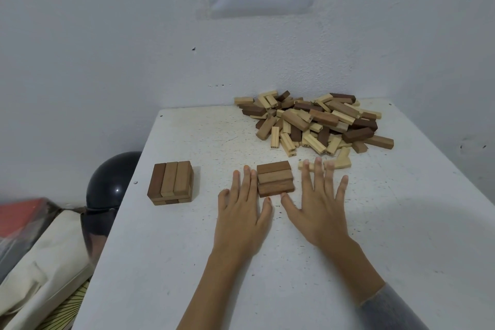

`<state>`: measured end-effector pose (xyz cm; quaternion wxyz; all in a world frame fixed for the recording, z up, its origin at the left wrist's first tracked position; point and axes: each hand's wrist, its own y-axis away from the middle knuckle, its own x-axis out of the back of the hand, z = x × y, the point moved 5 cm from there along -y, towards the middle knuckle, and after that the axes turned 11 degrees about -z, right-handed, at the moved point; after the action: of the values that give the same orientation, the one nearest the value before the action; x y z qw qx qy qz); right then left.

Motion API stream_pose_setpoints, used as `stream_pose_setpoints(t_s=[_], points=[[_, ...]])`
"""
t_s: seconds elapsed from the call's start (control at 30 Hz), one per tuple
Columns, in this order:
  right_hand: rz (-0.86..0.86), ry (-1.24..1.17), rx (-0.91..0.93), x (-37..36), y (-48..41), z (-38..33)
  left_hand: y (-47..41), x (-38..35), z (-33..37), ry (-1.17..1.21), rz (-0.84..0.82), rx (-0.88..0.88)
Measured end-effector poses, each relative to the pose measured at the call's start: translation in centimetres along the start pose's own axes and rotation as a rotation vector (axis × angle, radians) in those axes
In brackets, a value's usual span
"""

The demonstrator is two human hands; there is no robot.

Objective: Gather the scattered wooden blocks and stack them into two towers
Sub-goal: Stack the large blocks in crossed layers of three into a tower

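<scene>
A loose pile of light and dark wooden blocks (pixel 316 122) lies at the far right of the white table (pixel 187 262). On the left stands a two-layer tower (pixel 171 182) of three blocks over three crosswise. In the middle a single layer of three brown blocks (pixel 275 178) lies flat. My left hand (pixel 245 211) lies flat with straight fingers against that layer's left side. My right hand (pixel 318 203) lies spread just right of it, thumb near its front right corner, fingertips over a few pale blocks (pixel 340 162).
The white wall stands right behind the pile. Off the table's left edge are a dark round helmet (pixel 112 185), a cream cloth bag (pixel 45 257) and something red (pixel 21 214).
</scene>
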<state>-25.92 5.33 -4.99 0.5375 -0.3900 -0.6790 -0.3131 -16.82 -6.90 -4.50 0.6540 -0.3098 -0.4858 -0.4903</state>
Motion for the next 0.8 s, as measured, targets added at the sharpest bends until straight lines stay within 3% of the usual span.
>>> stream_pose_setpoints(t_s=[0.17,0.8], points=[[0.089,0.043,0.052,0.2,0.1,-0.2,0.0,0.0,0.0,0.006,-0.011,0.013],[0.002,0.151,0.191,-0.5,-0.8,-0.6,-1.0,-0.2,0.3,0.057,-0.009,0.066]])
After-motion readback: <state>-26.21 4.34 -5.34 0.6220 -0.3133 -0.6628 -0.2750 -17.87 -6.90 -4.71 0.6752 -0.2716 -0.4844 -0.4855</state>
